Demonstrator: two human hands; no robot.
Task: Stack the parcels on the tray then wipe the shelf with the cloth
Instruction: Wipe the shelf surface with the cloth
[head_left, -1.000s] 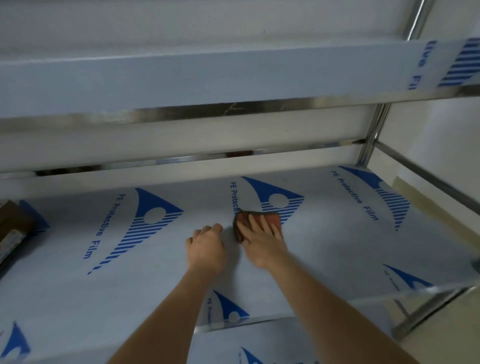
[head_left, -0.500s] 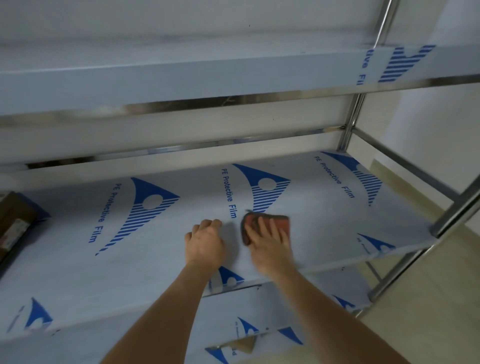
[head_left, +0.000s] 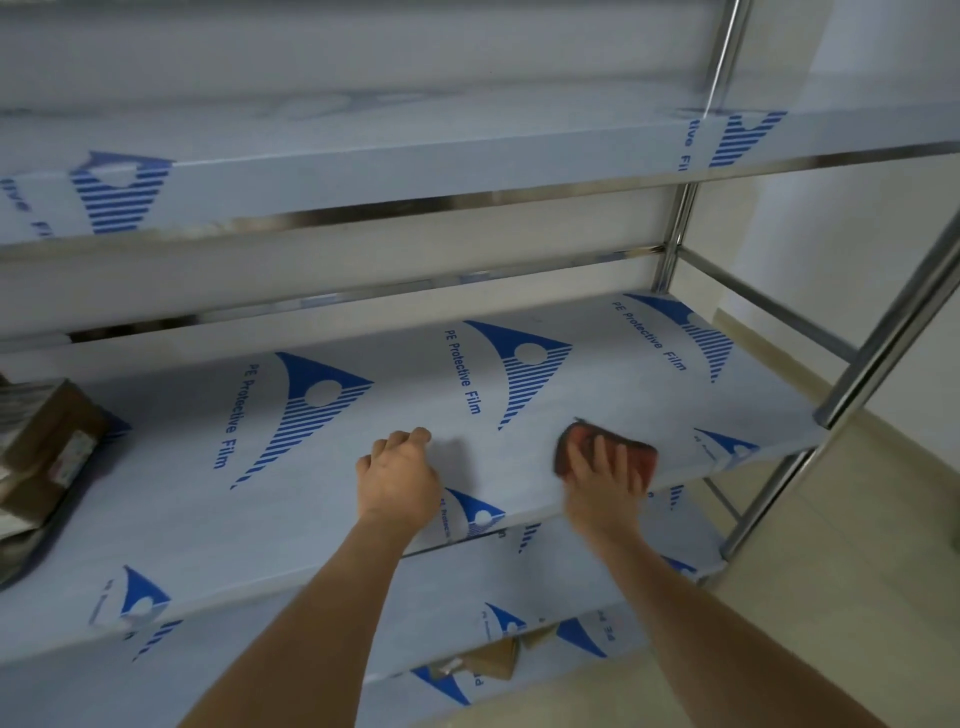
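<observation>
My right hand (head_left: 602, 480) presses a reddish-brown cloth (head_left: 641, 454) flat on the shelf (head_left: 363, 499), close to its front edge and right of centre. The shelf is covered in white film with blue triangle prints. My left hand (head_left: 397, 478) rests on the shelf beside it, fingers curled, holding nothing. Brown cardboard parcels (head_left: 44, 447) are stacked at the far left end of the same shelf; whatever they rest on is mostly cut off by the frame edge.
An upper shelf (head_left: 415, 156) overhangs close above. Steel posts (head_left: 878, 358) stand at the right end. A lower shelf (head_left: 467, 597) sits beneath, and brown cardboard (head_left: 498, 660) shows under it. Beige floor (head_left: 857, 571) lies to the right.
My right hand has slid the cloth rightward and toward the shelf's front edge. My left hand has stayed about where it was. The view has shifted left, showing more of the parcels.
</observation>
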